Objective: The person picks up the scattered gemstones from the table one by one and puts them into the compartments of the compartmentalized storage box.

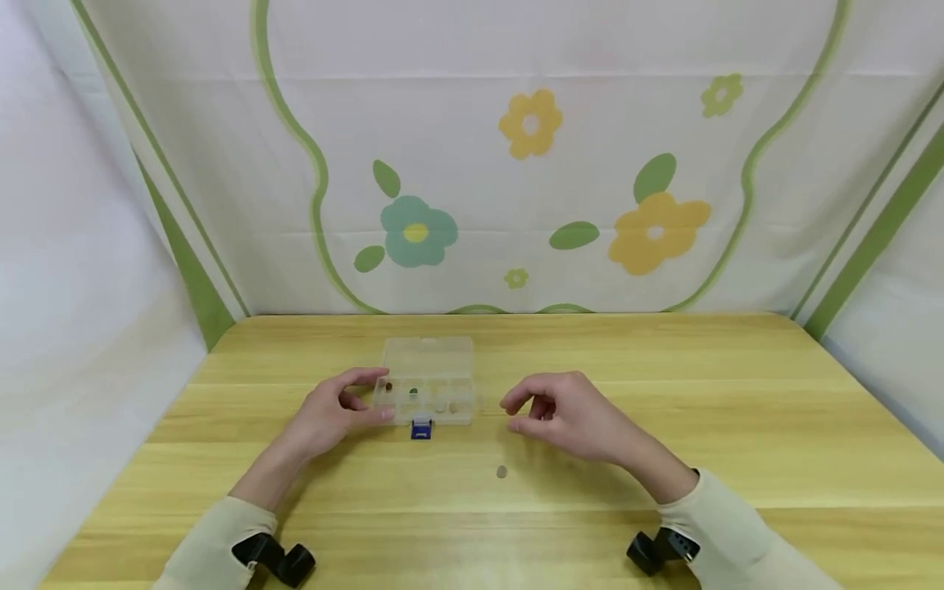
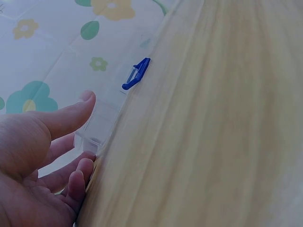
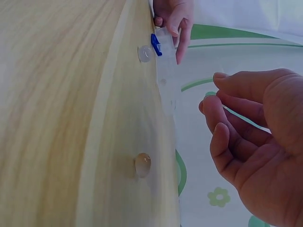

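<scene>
My left hand (image 1: 332, 412) grips the left end of a clear plastic compartment box (image 1: 463, 416), its thumb along the front and fingers at the back. The box lies flat with its lid (image 1: 428, 356) folded back and a blue latch (image 1: 421, 429) in front. Inside sit a brown bead (image 1: 388, 387), a green bead (image 1: 414, 392) and pale pieces (image 1: 440, 406). To the right of the box, my right hand (image 1: 571, 416) hovers with bent fingers, thumb and index apart, nothing seen between them. A rounded glassy piece (image 3: 143, 165) rests on the table near it.
Another clear round piece (image 3: 145, 53) shows beside the latch in the right wrist view. The wooden table (image 1: 664, 352) ends at a flower-printed cloth (image 1: 472, 164) behind. Each sleeve carries a black wrist camera (image 1: 274, 559).
</scene>
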A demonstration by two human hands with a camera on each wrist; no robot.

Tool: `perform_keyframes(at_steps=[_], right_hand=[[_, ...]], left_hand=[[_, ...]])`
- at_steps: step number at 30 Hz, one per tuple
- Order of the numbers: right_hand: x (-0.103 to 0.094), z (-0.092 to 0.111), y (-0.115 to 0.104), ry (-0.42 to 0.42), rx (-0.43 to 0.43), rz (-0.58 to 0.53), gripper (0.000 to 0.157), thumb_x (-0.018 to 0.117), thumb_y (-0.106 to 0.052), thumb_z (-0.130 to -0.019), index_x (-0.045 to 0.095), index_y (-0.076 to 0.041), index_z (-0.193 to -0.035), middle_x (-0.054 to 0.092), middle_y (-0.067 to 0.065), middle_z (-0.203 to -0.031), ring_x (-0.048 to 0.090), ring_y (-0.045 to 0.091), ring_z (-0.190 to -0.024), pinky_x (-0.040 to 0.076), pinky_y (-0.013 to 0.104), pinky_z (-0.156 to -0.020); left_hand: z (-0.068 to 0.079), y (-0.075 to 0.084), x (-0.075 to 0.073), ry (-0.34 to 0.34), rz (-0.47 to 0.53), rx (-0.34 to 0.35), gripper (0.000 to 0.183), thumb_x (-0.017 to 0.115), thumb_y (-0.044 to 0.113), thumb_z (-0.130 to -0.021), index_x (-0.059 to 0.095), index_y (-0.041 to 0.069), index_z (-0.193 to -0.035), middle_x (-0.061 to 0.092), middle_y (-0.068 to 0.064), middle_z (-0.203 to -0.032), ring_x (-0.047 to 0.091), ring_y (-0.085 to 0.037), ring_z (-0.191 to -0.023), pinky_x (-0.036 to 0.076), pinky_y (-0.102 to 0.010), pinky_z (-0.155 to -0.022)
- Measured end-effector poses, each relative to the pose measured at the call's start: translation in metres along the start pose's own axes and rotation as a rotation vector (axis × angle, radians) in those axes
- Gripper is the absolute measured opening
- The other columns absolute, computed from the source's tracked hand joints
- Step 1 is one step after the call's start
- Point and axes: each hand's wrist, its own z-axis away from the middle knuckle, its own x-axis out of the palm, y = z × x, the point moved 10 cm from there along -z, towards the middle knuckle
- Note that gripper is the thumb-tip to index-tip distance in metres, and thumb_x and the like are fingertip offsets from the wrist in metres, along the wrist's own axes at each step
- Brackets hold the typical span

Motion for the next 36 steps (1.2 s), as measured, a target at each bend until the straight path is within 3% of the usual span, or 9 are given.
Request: perform_keyframes(at_steps=[23, 31, 36], right_hand=[[0.037, 0.01, 0.014, -0.193, 0.097, -0.157, 0.027, 0.085, -0.018, -0.091, 0.078, -0.01, -0.116, 0.073, 0.007, -0.107, 0.067, 0.007, -0.086, 0.058, 0.027, -0.079], [0.047, 0.012, 0.018, -0.233, 0.14, -0.144, 0.024, 0.086, -0.016, -0.09, 0.078, -0.013, -0.112, 0.073, 0.002, -0.104, 0.067, 0.009, -0.085, 0.057, 0.026, -0.079], [0.054, 0.014, 0.015, -0.266, 0.124, -0.141, 0.021, 0.085, -0.016, -0.09, 0.078, -0.013, -0.11, 0.072, 0.001, -0.103, 0.066, 0.007, -0.085, 0.058, 0.025, -0.078]], left_hand=[[0.006, -0.009, 0.008, 0.003, 0.01, -0.028, 0.068, 0.087, 0.035, -0.089, 0.06, 0.019, -0.15, 0.061, -0.013, -0.148, 0.056, -0.023, -0.1, 0.046, -0.034, -0.082], [0.004, -0.009, 0.009, -0.007, 0.013, -0.021, 0.07, 0.087, 0.035, -0.089, 0.059, 0.018, -0.151, 0.06, -0.014, -0.148, 0.054, -0.022, -0.098, 0.045, -0.034, -0.081], [0.003, -0.011, 0.01, -0.003, 0.009, -0.028, 0.07, 0.088, 0.035, -0.089, 0.06, 0.019, -0.151, 0.061, -0.013, -0.147, 0.055, -0.022, -0.098, 0.046, -0.034, -0.081]])
